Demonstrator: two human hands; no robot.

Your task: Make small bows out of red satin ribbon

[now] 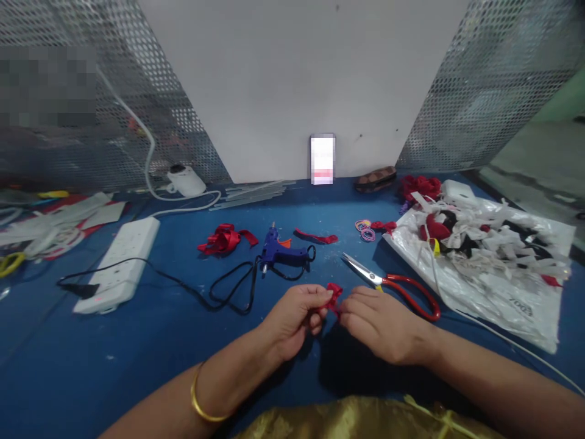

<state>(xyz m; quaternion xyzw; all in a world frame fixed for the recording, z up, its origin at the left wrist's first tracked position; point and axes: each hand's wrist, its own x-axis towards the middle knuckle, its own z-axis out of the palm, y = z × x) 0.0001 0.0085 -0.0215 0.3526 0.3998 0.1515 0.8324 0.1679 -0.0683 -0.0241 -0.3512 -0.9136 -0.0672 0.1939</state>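
Observation:
Between my hands, above the blue table, is a small piece of red ribbon (335, 294), bunched or folded. My left hand (299, 314) pinches it between thumb and fingers. On its other side, my right hand (377, 323) has its fingers closed at the ribbon's lower end; the fingertips are partly hidden. Just beyond my right hand lie scissors (411, 291) with red handles, blades slightly apart and pointing left. A blue glue gun (286, 253) rests beyond my left hand, beside a loose heap of red ribbon (225, 239) and a short red strip (315, 236).
On the left, a white power strip (137, 244) carries a black plug and cord. Glue sticks (256, 194) lie at the back near a propped phone (323, 158). Hair ties (365, 230) sit near a white plastic bag (498, 311) covered with scraps on the right.

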